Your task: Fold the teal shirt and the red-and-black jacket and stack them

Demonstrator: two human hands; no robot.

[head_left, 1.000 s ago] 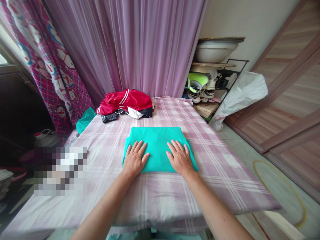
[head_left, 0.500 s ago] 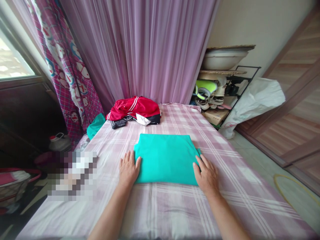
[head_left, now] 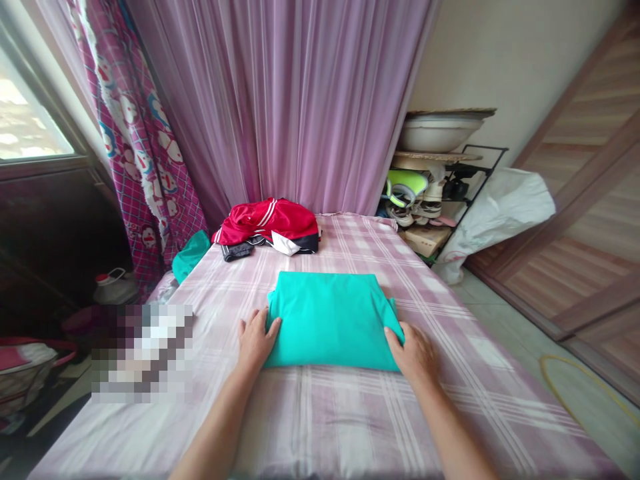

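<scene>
A folded teal cloth (head_left: pixel 333 321) lies flat in the middle of a bed with a pink plaid sheet (head_left: pixel 320 427). My left hand (head_left: pixel 256 339) rests against the cloth's left edge, its thumb on the fabric and its fingers spread on the sheet. On the right corner, my right hand (head_left: pixel 413 355) curls its fingers over the cloth's edge. Farther up the bed, a red track jacket (head_left: pixel 265 221) lies bunched beside dark shorts (head_left: pixel 237 251) and a small teal garment (head_left: pixel 191 255).
A pixelated patch (head_left: pixel 143 353) covers the bed's left side. A lilac curtain (head_left: pixel 295 100) hangs behind the bed. To the right stand a metal rack (head_left: pixel 440 193) holding shoes and a basin, a white plastic bag (head_left: pixel 495 220) and a wooden door (head_left: pixel 575 200).
My hands have moved from flat on top of the teal cloth outward to its side edges. The cloth now looks wider and smoother, and the view has tilted slightly.
</scene>
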